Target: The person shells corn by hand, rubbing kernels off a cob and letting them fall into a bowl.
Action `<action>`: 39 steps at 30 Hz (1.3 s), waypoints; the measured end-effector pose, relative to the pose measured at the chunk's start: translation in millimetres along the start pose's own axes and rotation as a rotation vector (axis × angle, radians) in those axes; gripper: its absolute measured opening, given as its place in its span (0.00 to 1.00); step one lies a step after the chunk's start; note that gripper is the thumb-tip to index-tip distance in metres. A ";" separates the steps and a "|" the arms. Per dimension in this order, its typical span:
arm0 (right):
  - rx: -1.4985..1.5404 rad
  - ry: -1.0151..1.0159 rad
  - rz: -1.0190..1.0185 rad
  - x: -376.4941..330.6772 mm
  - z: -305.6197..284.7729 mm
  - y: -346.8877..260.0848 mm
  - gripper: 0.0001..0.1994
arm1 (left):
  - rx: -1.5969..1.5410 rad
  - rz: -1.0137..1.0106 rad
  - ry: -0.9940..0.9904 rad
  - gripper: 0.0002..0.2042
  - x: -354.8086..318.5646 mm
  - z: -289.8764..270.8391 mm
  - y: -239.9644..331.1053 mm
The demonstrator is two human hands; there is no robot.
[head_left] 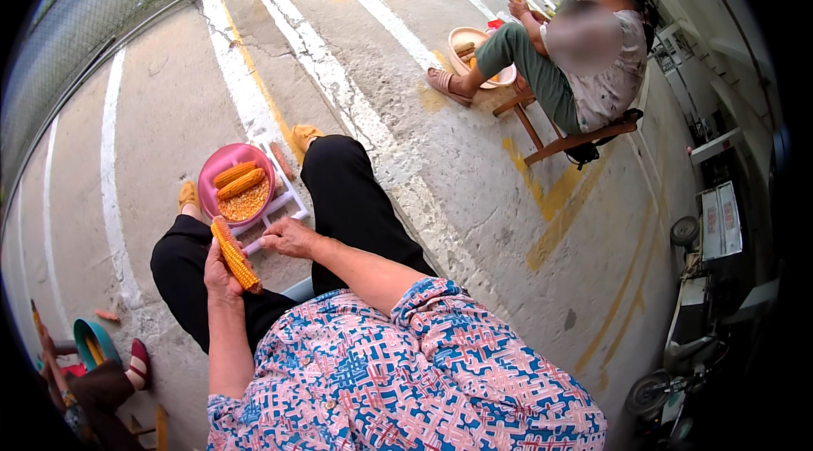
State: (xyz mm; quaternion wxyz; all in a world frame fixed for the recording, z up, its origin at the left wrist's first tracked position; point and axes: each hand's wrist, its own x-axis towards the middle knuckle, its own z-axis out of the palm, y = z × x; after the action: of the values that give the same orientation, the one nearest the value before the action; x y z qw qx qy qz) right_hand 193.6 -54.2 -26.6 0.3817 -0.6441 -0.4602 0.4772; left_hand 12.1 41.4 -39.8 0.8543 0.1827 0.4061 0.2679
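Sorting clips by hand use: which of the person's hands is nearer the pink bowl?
Right. The right hand sits just below the pink bowl, beside its white stand; the left hand is lower, holding a corn cob.

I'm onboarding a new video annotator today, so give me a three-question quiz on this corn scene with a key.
1. True or false: the left hand grips a corn cob.
2. What does the pink basin hold? A) whole cobs and loose kernels B) water C) nothing
3. Fill in: the right hand rests over the person's ____ knee.

Key: 1 true. 2 A. 3 right; that hand holds nothing that can be seen, and its fingers are curled near the white stand under the basin.
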 end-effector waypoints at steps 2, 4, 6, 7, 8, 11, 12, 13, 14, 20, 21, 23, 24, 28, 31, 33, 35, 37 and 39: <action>0.137 0.020 0.013 3.6 2.2 5.0 0.16 | 0.029 -0.006 -0.015 0.16 -1.0 6.9 -1.5; 0.210 0.002 -0.014 3.8 1.2 2.4 0.17 | 0.059 -0.009 -0.003 0.17 -4.0 11.5 -2.9; 0.330 -0.021 0.016 -2.2 0.7 -7.3 0.17 | 0.034 -0.010 -0.009 0.17 -9.4 13.0 -3.4; 0.329 -0.018 0.072 -5.5 -1.9 -9.0 0.17 | 0.019 -0.009 -0.018 0.17 -9.7 16.5 -2.7; 0.327 -0.016 0.128 -8.0 -3.1 -10.0 0.17 | 0.024 -0.008 -0.020 0.17 -10.0 19.5 -1.6; 0.321 0.002 0.259 -6.9 -7.5 -3.3 0.18 | 0.039 -0.006 -0.010 0.16 -9.3 20.0 -1.7; 0.329 0.017 0.257 0.1 -10.4 2.8 0.18 | 0.046 -0.006 -0.006 0.16 -4.4 19.1 -3.3; 0.335 0.033 0.263 3.3 -12.9 2.6 0.18 | 0.049 -0.011 0.000 0.16 -2.0 19.6 -5.4; 0.401 0.044 0.221 3.6 -8.7 1.5 0.18 | 0.040 -0.028 0.015 0.16 -2.7 18.0 -5.8; 0.492 -0.059 0.260 11.4 12.9 8.0 0.17 | -0.008 -0.025 0.071 0.17 -9.9 12.7 -6.3; 0.511 -0.058 0.249 14.2 17.3 10.4 0.17 | -0.005 -0.012 0.078 0.17 -9.4 12.4 -6.0; 0.539 -0.063 0.281 20.2 18.8 12.6 0.17 | -0.007 -0.029 0.073 0.17 -9.7 19.3 -5.2; 0.554 -0.063 0.297 22.9 19.2 13.8 0.17 | -0.009 -0.038 0.071 0.16 -7.9 20.0 -5.1; 0.579 -0.034 0.324 22.3 13.1 2.7 0.16 | -0.013 -0.037 0.091 0.16 -1.6 19.0 -6.3; 0.587 -0.042 0.320 22.7 13.9 4.9 0.16 | -0.001 -0.034 0.100 0.16 1.1 16.7 -7.5; 0.592 -0.037 0.328 21.8 13.2 3.1 0.16 | -0.003 -0.040 0.100 0.16 2.6 14.6 -7.4; 0.581 -0.051 0.335 21.2 11.3 2.4 0.16 | -0.013 -0.052 0.099 0.16 4.2 12.5 -7.7; 0.555 -0.083 0.345 21.1 9.0 5.0 0.18 | -0.007 -0.042 0.104 0.16 6.1 11.2 -9.4; 0.554 -0.088 0.354 21.0 7.9 5.6 0.18 | -0.003 -0.036 0.109 0.17 7.0 9.7 -10.4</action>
State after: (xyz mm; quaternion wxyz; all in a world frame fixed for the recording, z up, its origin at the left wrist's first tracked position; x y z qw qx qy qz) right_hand 189.8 -35.4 -39.4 0.4335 -0.5645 -0.2099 0.6703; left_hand 26.7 36.5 -43.6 0.8358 0.1591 0.4549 0.2629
